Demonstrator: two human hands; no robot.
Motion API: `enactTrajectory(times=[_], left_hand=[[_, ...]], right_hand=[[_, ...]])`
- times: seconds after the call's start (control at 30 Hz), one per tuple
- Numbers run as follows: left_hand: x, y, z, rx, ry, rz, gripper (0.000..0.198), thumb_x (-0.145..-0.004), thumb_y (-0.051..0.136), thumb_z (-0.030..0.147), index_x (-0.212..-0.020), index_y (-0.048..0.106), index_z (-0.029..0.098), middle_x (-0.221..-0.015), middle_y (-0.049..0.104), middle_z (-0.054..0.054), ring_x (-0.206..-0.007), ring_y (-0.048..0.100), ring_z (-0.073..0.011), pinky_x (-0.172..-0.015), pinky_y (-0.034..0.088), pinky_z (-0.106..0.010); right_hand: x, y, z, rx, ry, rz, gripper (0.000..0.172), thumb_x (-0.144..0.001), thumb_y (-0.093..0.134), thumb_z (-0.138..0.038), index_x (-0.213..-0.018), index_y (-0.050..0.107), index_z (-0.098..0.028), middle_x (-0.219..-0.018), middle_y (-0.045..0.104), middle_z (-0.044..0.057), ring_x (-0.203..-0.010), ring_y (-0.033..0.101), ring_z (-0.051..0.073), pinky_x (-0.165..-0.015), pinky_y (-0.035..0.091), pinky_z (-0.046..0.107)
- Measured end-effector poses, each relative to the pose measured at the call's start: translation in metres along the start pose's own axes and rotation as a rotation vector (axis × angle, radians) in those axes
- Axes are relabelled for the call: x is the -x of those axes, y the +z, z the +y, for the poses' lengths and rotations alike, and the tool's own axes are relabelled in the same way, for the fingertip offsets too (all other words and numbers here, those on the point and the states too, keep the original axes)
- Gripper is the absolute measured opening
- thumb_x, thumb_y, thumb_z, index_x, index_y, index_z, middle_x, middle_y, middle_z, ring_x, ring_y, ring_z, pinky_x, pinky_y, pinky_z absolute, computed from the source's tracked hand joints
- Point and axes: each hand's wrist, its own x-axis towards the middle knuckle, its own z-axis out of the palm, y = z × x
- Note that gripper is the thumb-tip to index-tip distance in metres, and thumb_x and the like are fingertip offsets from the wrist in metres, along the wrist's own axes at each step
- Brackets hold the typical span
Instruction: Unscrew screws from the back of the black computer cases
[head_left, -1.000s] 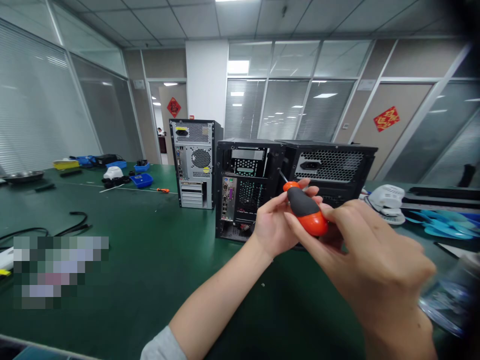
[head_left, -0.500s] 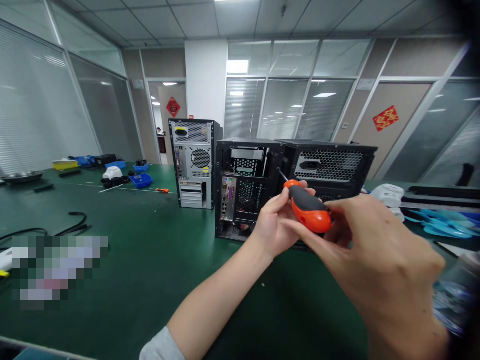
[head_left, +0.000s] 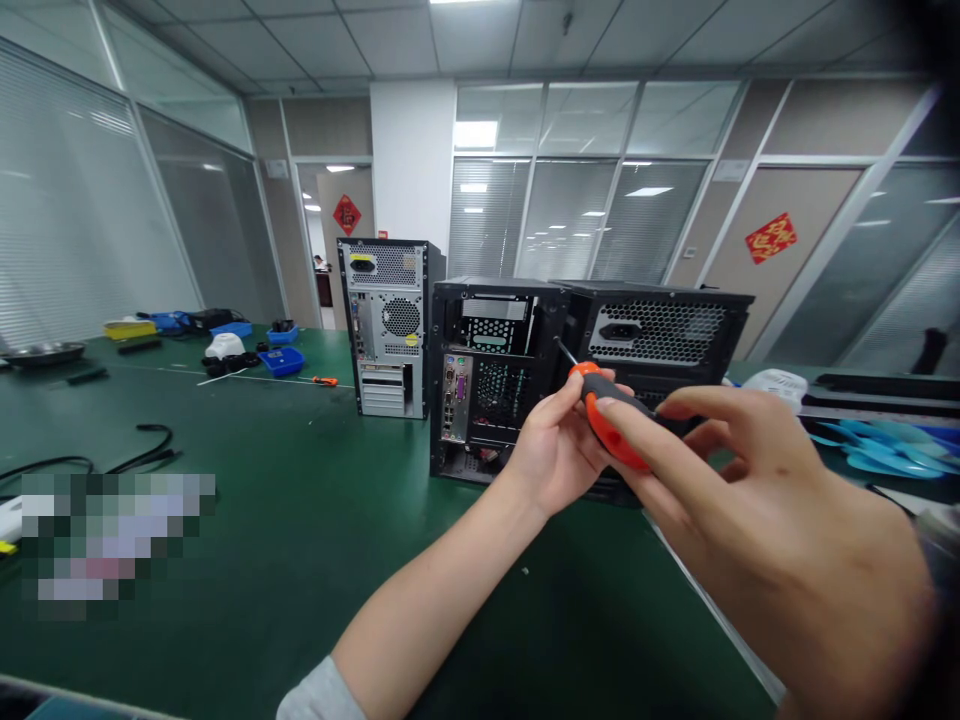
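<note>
An orange and black screwdriver (head_left: 621,437) points away from me, its tip against the right rear edge of the black computer case (head_left: 450,465) in the middle. My left hand (head_left: 553,440) is closed round the front of the handle near the shaft. Farther back on the grip is my right hand (head_left: 780,500), thumb laid across the handle and the other fingers bent over it. The case's back shows a port panel (head_left: 455,397) and an open bay at the top. Any screw at the tip is too small to make out.
A taller computer tower (head_left: 386,330) stands left of the case, and a black case with a mesh back (head_left: 667,325) stands right. On the green table (head_left: 300,540) lie a second orange screwdriver (head_left: 325,381), blue trays (head_left: 282,361), black cables (head_left: 146,450) and blue fan blades (head_left: 885,450).
My right hand has shifted its grip, the thumb moving over the top of the handle, which has turned. My left hand and the screwdriver tip have stayed nearly in place.
</note>
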Motion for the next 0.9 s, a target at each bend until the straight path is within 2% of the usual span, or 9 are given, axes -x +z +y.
enactTrajectory(times=[0.1, 0.27, 0.5, 0.63, 0.9], left_hand=[[-0.0012, -0.0009, -0.0014, -0.008, 0.010, 0.012, 0.024, -0.092, 0.047, 0.030, -0.087, 0.065, 0.014, -0.078, 0.064, -0.002, -0.068, 0.059, -0.0086, -0.070, 0.044, -0.021], [-0.0024, -0.0029, -0.0054, -0.023, 0.022, -0.023, 0.025, -0.091, 0.051, 0.034, -0.086, 0.064, 0.014, -0.076, 0.062, -0.001, -0.068, 0.059, -0.0079, -0.072, 0.045, -0.020], [-0.0022, -0.0003, -0.0055, -0.027, 0.011, 0.010, 0.022, -0.089, 0.056, 0.035, -0.084, 0.062, 0.015, -0.075, 0.059, 0.001, -0.066, 0.056, -0.0069, -0.072, 0.044, -0.021], [-0.0010, 0.0026, -0.0043, -0.018, 0.008, 0.017, 0.023, -0.090, 0.055, 0.035, -0.082, 0.061, 0.014, -0.074, 0.059, 0.001, -0.066, 0.056, -0.0073, -0.071, 0.044, -0.021], [0.0015, 0.0059, -0.0030, -0.051, 0.004, 0.058, 0.026, -0.086, 0.060, 0.039, -0.078, 0.060, 0.014, -0.070, 0.057, 0.001, -0.061, 0.053, -0.0066, -0.065, 0.042, -0.020]], right_hand=[[-0.0032, -0.0010, -0.0011, -0.023, -0.043, 0.013, 0.045, -0.084, 0.050, -0.001, -0.124, 0.052, -0.021, -0.118, 0.056, 0.008, -0.072, 0.055, 0.011, -0.046, 0.028, 0.024], [-0.0085, -0.0014, -0.0011, -0.022, -0.135, 0.017, 0.040, -0.083, 0.043, 0.004, -0.117, 0.055, -0.013, -0.113, 0.057, 0.012, -0.087, 0.061, 0.016, -0.048, 0.033, 0.025], [-0.0069, 0.0032, 0.0025, -0.042, -0.149, 0.025, 0.036, -0.085, 0.047, 0.000, -0.120, 0.054, -0.008, -0.110, 0.057, 0.014, -0.088, 0.061, 0.018, -0.062, 0.046, 0.025], [-0.0058, 0.0061, 0.0005, -0.056, -0.103, 0.027, 0.034, -0.086, 0.049, -0.003, -0.119, 0.054, -0.009, -0.103, 0.056, 0.012, -0.080, 0.058, 0.015, -0.059, 0.046, 0.023], [-0.0048, 0.0052, -0.0031, -0.057, -0.067, 0.021, 0.035, -0.084, 0.053, -0.005, -0.119, 0.054, -0.008, -0.096, 0.055, 0.011, -0.077, 0.057, 0.016, -0.060, 0.047, 0.024]])
